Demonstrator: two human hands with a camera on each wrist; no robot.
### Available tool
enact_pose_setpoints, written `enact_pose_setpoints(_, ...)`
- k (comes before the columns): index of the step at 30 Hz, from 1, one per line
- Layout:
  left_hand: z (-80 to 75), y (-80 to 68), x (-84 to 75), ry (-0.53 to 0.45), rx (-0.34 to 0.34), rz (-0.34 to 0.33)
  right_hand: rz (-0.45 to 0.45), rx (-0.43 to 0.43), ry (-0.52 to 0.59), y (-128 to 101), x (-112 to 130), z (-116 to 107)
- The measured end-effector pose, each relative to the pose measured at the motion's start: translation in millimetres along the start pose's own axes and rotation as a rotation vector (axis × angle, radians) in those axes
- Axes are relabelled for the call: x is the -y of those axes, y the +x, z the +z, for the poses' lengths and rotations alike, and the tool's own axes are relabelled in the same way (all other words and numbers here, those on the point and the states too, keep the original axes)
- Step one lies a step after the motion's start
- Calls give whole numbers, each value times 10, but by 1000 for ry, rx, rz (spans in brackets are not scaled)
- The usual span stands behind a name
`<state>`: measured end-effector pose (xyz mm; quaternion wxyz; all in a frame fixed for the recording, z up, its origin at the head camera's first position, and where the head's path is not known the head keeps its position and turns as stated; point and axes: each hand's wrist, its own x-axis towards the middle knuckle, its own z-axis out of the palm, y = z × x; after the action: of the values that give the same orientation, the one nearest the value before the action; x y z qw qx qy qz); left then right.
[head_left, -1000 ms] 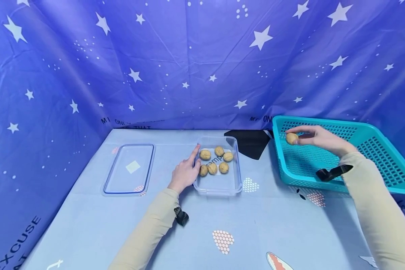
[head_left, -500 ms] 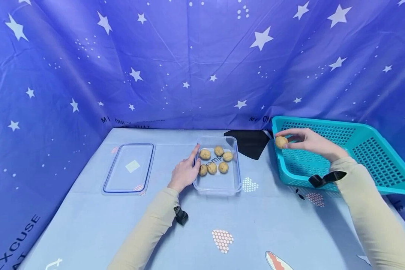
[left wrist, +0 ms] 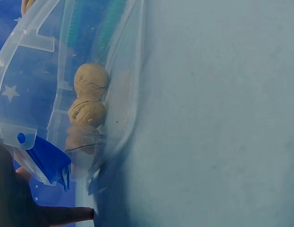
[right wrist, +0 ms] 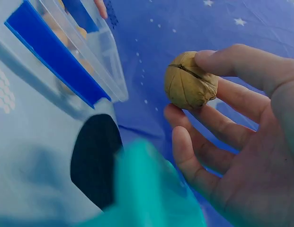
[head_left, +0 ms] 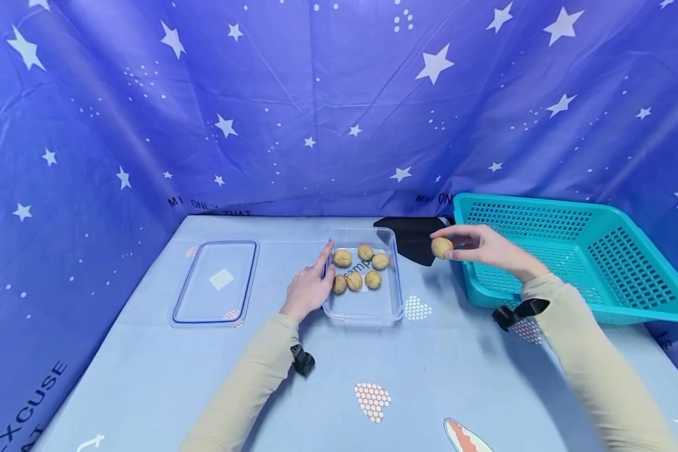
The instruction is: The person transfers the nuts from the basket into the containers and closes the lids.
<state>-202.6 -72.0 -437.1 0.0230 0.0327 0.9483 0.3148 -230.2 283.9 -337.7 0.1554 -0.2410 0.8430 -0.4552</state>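
**Inspector:** Start with the right hand.

**Assistant:** The right hand [head_left: 483, 246] pinches one walnut [head_left: 441, 247] between thumb and fingertips. The right wrist view shows the thumb on top of the shell and the fingers [right wrist: 210, 123] curled beneath it. The hand and walnut are in the air, just left of the teal basket [head_left: 627, 301] and right of the clear plastic container [head_left: 367, 312], over a black patch [head_left: 412, 238] on the cloth.

**Inspector:** And the left hand?

**Assistant:** The left hand [head_left: 307, 290] rests against the container's left wall, index finger extended along the rim, the other fingers relaxed. It grips nothing. The left wrist view shows the wall from close by, with three walnuts [left wrist: 90, 106] stacked in line behind the clear plastic.

**Inspector:** Contents of the container?

**Assistant:** Six walnuts [head_left: 360, 270] lie in its far half, in two rough rows, touching or nearly so. The near half shows bare bottom.

**Inspector:** Surroundings?

**Assistant:** The container's lid [head_left: 217, 282], clear with a blue edge, lies flat on the table well left of the left hand. A pale blue patterned tablecloth [head_left: 407, 376] covers the table. A blue star-printed backdrop [head_left: 316, 107] hangs behind and to the sides. Each wrist carries a black strap.
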Motion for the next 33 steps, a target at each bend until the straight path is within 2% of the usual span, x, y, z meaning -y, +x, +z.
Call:
enact_pose_setpoints(4,0,8,12,-2,4,-1,-52,20,2,52,23,127)
enact_pose_setpoints(11,-16,2,24,-9,12,-8,-71,55,23,188,82,415)
enact_pose_setpoints(16,-28,-4,-2,-25,19,-1,-135,74,18,287,83,610)
enact_pose_setpoints(25,-24,5,-10,-17,3,10,-273,20,-74,409,-49,918)
enact_pose_setpoints(33,-11,1,17,-20,12,7,-290,-41,-63,423,-93,1043)
